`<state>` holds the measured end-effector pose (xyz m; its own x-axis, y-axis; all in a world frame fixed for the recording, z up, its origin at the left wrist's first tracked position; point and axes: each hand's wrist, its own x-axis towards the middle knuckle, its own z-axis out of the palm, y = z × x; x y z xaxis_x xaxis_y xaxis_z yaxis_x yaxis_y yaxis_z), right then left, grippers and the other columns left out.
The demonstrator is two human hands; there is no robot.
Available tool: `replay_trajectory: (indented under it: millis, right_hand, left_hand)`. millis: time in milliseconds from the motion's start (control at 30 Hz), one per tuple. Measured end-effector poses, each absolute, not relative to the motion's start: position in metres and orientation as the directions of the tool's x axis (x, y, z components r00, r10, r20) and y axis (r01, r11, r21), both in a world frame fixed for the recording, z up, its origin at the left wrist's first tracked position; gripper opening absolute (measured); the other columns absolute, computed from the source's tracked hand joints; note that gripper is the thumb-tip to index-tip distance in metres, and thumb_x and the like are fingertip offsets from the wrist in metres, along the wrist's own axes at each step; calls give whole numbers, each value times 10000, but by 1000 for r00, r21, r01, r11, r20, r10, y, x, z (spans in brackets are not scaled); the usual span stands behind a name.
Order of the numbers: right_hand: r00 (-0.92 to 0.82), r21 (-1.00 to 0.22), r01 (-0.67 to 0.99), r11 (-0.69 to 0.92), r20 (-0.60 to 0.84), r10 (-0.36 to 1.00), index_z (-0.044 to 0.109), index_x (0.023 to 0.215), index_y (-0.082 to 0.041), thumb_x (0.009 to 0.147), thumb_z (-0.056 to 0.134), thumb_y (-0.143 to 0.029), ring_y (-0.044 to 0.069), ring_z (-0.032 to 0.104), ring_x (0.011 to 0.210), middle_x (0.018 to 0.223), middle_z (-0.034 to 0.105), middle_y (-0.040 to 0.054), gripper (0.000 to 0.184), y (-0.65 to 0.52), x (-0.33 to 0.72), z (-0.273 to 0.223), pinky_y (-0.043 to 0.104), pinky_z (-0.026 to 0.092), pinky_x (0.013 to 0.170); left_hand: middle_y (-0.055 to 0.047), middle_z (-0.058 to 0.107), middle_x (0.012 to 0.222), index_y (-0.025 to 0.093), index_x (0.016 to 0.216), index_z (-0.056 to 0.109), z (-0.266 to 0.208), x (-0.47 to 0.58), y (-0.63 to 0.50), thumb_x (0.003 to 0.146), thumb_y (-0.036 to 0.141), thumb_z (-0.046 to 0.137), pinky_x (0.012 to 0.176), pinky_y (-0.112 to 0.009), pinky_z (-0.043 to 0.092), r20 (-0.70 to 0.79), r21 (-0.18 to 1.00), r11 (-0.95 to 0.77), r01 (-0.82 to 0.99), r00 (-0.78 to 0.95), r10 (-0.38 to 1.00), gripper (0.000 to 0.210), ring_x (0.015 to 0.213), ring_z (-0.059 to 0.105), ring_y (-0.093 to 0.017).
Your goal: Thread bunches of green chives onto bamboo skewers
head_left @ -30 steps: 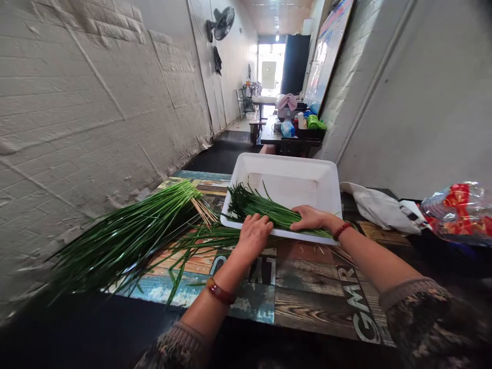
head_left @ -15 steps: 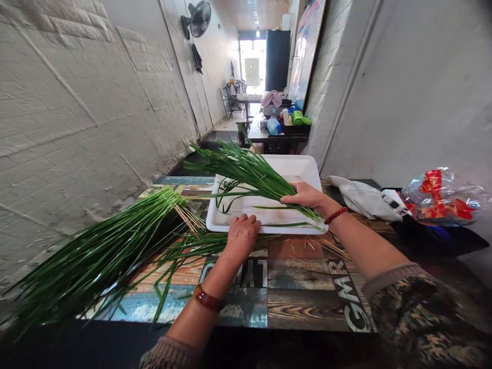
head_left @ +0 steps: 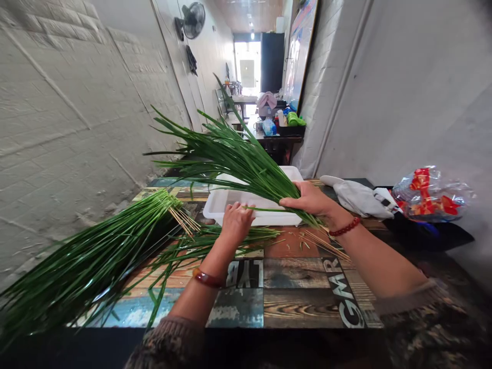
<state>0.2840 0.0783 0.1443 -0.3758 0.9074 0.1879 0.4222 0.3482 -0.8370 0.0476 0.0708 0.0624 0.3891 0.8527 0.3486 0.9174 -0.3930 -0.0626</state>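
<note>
In my right hand (head_left: 309,199) is a thick bunch of garlic chives (head_left: 238,159), gripped near its pale stem ends. Its long green leaves fan up and left above a white plastic tray (head_left: 212,207). My left hand (head_left: 237,221) is at the tray's front edge with fingers curled. A single chive leaf (head_left: 265,209) runs from its fingertips towards the right hand, apparently pinched there. On the left lies a large pile of chives threaded on bamboo skewers (head_left: 184,220). Loose chives (head_left: 192,246) lie under and beside my left forearm.
Bare bamboo skewers (head_left: 326,245) and trimmings lie right of centre on the patterned wooden table (head_left: 295,302). At the right are a white cloth (head_left: 351,197) and a clear plastic bag with red print (head_left: 432,197). A cluttered table (head_left: 269,136) stands farther back; walls flank both sides.
The chive bunch has risen and fanned out higher over the tray. My left hand has moved slightly up and left, and a leaf now shows at its fingertips. The tray appears emptied of the loose leaves.
</note>
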Motion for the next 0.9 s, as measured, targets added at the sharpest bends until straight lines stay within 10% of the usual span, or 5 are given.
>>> replay_trajectory:
  millis: [200, 367, 500, 700, 900]
  right_hand:
    - [-431, -778, 451, 437, 239, 870, 663, 1046, -118, 727, 682, -313, 186, 621, 812, 935, 706, 38, 374, 44, 270, 128, 282, 471, 724]
    - [-510, -599, 575, 557, 269, 817, 636, 1009, -138, 774, 659, -261, 181, 616, 773, 885, 687, 45, 266, 25, 242, 80, 287, 472, 718]
    - [-605, -368, 682, 632, 202, 770, 583, 1147, -120, 781, 706, -244, 254, 612, 954, 1067, 657, 133, 406, 16, 220, 33, 370, 490, 818]
    - [-605, -288, 700, 653, 247, 757, 474, 1335, -104, 720, 779, -269, 320, 512, 1188, 1289, 565, 183, 706, 6, 220, 19, 477, 443, 963]
    - [-536, -287, 647, 706, 488, 689, 604, 1184, -190, 908, 582, -249, 235, 574, 1120, 1203, 648, 99, 283, 7, 255, 46, 409, 445, 961]
  left_hand:
    - [-120, 595, 1315, 184, 1243, 566, 36, 31, 20, 904, 205, 538, 1012, -430, 353, 604, -18, -416, 909, 341, 720, 342, 1271, 479, -286]
    - [-91, 702, 1134, 173, 1027, 623, 16, 10, -49, 867, 96, 573, 898, -349, 435, 685, -4, -629, 777, 461, 564, 185, 1041, 632, -208]
    - [-89, 724, 1046, 167, 1083, 622, 16, 12, -73, 860, 103, 595, 828, -321, 448, 643, -1, -657, 754, 503, 578, 234, 932, 651, -189]
    - [-98, 529, 1412, 210, 1330, 524, 25, 30, -44, 873, 275, 607, 1053, -413, 359, 474, -74, -530, 845, 497, 727, 469, 1293, 483, -272]
    - [-118, 334, 1544, 212, 1468, 346, 13, 30, -13, 803, 455, 663, 1153, -557, 214, 252, -30, -530, 847, 520, 816, 776, 1402, 338, -324]
